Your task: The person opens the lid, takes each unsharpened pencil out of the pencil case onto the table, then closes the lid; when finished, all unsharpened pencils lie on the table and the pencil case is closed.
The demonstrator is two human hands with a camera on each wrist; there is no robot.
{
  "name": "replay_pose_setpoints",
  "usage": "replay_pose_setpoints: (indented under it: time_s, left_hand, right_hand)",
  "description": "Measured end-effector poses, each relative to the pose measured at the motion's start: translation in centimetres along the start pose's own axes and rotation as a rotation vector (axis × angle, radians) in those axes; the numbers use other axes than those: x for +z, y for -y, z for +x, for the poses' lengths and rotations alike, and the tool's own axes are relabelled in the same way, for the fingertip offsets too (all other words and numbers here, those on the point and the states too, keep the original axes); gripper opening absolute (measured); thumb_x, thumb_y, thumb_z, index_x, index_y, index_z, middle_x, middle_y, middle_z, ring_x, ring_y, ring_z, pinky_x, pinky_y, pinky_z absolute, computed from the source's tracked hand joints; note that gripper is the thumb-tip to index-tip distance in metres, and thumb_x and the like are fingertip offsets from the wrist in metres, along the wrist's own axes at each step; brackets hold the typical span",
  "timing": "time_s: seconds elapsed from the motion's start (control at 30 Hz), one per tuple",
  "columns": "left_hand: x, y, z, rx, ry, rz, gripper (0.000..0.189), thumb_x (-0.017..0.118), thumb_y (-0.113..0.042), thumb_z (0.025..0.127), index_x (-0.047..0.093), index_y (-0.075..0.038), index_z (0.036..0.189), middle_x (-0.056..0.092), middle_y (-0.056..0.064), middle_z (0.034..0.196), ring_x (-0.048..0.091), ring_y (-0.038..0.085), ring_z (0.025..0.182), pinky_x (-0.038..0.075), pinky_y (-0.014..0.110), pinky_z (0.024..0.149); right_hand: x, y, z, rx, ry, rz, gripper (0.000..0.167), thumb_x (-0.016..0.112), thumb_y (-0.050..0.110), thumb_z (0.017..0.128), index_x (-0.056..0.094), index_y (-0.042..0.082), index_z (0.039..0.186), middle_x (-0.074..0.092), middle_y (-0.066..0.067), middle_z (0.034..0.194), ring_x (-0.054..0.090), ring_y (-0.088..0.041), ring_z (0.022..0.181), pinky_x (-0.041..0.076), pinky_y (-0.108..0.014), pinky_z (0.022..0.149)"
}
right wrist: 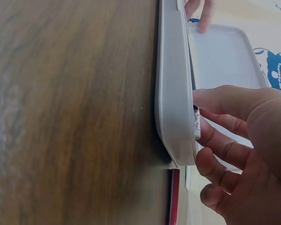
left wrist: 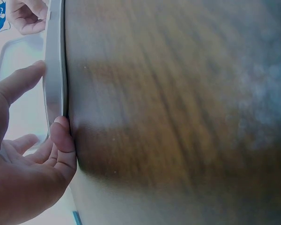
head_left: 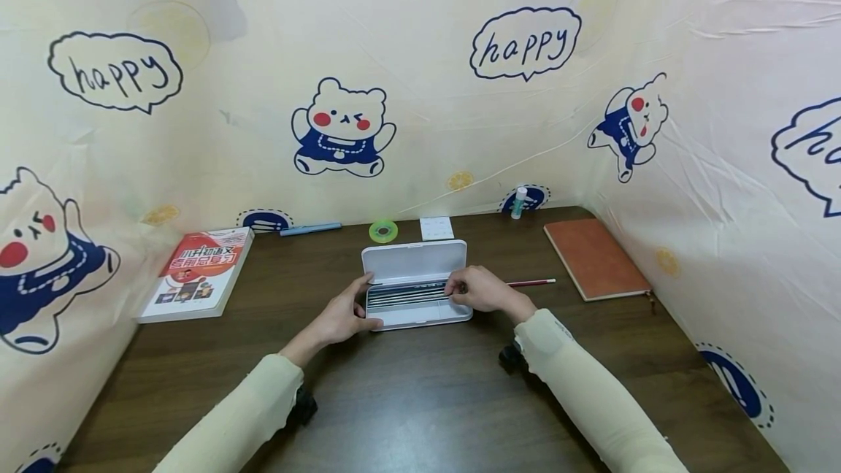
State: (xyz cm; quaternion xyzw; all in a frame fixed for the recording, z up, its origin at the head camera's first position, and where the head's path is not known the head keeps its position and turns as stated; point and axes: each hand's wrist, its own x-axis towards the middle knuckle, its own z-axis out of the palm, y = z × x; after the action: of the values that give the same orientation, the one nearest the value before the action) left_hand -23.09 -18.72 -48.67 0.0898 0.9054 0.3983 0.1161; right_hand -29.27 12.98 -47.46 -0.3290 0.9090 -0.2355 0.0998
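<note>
An open white pencil case (head_left: 420, 321) stands in the middle of the table with its lid raised toward the back. Several dark pencils (head_left: 401, 294) lie side by side inside it. My left hand (head_left: 338, 316) grips the case's left end, thumb at the near corner and fingers along the side. Over the right end, my right hand (head_left: 479, 288) pinches a small white piece with dark printing (right wrist: 197, 124), which shows at the case's rim between thumb and fingers. A red pencil (head_left: 535, 282) with a white tip lies on the table just beyond the right hand.
Left stands a thick red-and-white book (head_left: 197, 272). Along the back lie a blue pen (head_left: 311, 228), a green tape roll (head_left: 383, 231) and a white paper pad (head_left: 436, 228). A glue stick (head_left: 519, 203) stands upright there. A brown notebook (head_left: 596, 258) lies right, near the patterned cloth wall.
</note>
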Motion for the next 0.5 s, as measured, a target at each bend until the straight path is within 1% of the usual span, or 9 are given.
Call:
replay_pose_setpoints:
  time_s: [0.17,0.33,0.5]
  left_hand:
    - [0.03,0.05,0.05,-0.001,0.0,-0.003,0.098,0.083,-0.022,0.082,0.022,-0.018,0.159,0.05,0.015,0.145,0.054,0.016,0.079,0.045,0.027,0.069]
    - [0.04,0.13,0.07,-0.006,-0.003,-0.004,0.098,0.083,-0.022,0.082,0.023,-0.019,0.159,0.05,0.015,0.145,0.054,0.016,0.079,0.044,0.026,0.069]
    - [0.06,0.29,0.08,0.025,-0.007,0.002,0.096,0.083,-0.02,0.083,0.023,-0.015,0.158,0.051,0.018,0.143,0.054,0.014,0.078,0.044,0.024,0.067]
  right_hand:
    - [0.08,0.14,0.05,0.022,-0.005,0.025,0.009,0.071,0.012,0.091,0.076,0.02,0.092,0.067,0.007,0.084,0.054,-0.011,0.078,0.046,-0.027,0.075]
    - [0.08,-0.07,0.07,0.026,-0.014,0.043,0.009,0.071,0.012,0.091,0.075,0.02,0.09,0.067,0.008,0.084,0.054,-0.009,0.077,0.046,-0.026,0.074]
    - [-0.28,-0.4,-0.19,0.013,-0.036,0.083,0.009,0.07,0.01,0.091,0.075,0.018,0.092,0.069,0.006,0.087,0.055,-0.01,0.077,0.046,-0.027,0.074]
